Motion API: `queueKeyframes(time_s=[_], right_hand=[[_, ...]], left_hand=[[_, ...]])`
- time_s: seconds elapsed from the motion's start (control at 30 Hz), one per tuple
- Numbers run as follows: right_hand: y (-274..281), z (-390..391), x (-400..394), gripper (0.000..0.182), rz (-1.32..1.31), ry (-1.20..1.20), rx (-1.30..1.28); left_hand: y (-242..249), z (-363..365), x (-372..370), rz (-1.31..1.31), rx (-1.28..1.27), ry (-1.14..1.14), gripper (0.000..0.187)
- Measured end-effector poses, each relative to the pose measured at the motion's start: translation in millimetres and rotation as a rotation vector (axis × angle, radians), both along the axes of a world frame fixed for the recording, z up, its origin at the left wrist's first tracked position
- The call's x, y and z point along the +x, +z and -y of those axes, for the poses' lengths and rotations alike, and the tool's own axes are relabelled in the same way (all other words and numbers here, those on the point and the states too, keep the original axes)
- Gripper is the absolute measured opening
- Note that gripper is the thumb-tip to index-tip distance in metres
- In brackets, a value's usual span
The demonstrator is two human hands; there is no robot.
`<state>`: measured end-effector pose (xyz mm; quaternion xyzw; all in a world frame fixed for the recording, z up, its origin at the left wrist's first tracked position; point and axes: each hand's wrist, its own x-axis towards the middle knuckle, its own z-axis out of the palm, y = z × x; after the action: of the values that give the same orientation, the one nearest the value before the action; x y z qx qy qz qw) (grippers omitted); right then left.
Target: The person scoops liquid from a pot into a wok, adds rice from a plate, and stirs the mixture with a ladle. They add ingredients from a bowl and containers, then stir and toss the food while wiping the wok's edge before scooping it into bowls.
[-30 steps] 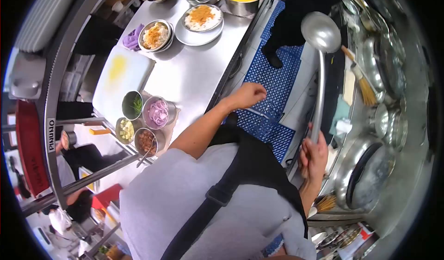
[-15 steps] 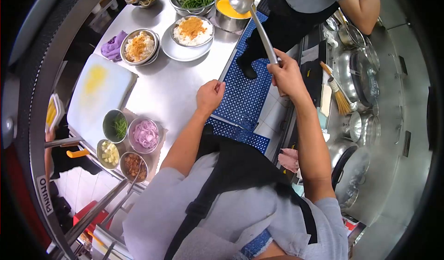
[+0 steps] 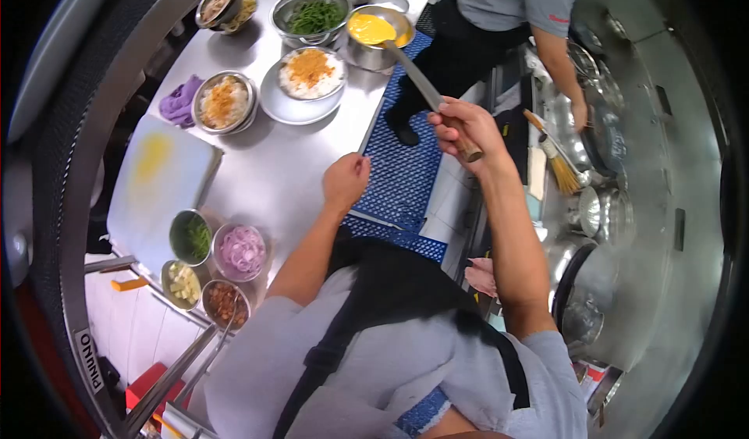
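Observation:
A long metal ladle [image 3: 421, 84] is gripped near its handle end by my right hand [image 3: 471, 135]. Its bowl end is down in a steel pot [image 3: 395, 52] of yellow liquid [image 3: 370, 29]. Over the near edge of the steel table, my left hand [image 3: 346, 180] has its fingers curled, with nothing visible in them. Beyond it stand a bowl of rice with orange-brown topping [image 3: 311, 71] on a white plate [image 3: 295, 111] and a second such bowl [image 3: 224, 102]. Green beans fill a metal colander [image 3: 315, 17] left of the pot.
A white cutting board [image 3: 164, 162] and bowls of sliced onion [image 3: 243, 252], greens [image 3: 200, 240], pale cubes [image 3: 186, 284] and brown pieces [image 3: 225, 302] are at left. A co-worker [image 3: 507, 2] reaches toward the pans [image 3: 608, 138] at right, near a brush [image 3: 560, 170].
The ladle's bowl has gone from raised above the pot down into it, and its handle now slants lower. The co-worker's arm has extended down toward the pans.

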<state>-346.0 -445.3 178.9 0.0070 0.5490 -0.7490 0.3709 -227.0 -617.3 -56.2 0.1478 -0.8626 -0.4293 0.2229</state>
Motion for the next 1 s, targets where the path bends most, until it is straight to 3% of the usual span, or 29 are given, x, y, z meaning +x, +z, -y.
queueKeyframes(time_s=[0.17, 0.3, 0.4, 0.73, 1.0], right_hand=[[0, -9, -3, 0.008, 0.112, -0.006, -0.18], [2, -16, -1, 0.007, 0.204, 0.01, -0.324], [4, -20, 6, 0.008, 0.148, 0.001, -0.287], [8, -58, 39, 0.029, 0.095, -0.085, -0.297], [-24, -99, 100, 0.042, 0.057, -0.189, -0.18]], left_hand=[[3, 1, 1, 0.098, 0.038, -0.019, 0.029], [0, 0, 1, 0.083, 0.023, -0.017, 0.025], [0, -1, 1, 0.069, 0.021, -0.011, 0.022], [-2, -6, 0, -0.004, -0.006, -0.003, 0.024], [2, -9, 5, 0.037, -0.125, -0.177, 0.022]])
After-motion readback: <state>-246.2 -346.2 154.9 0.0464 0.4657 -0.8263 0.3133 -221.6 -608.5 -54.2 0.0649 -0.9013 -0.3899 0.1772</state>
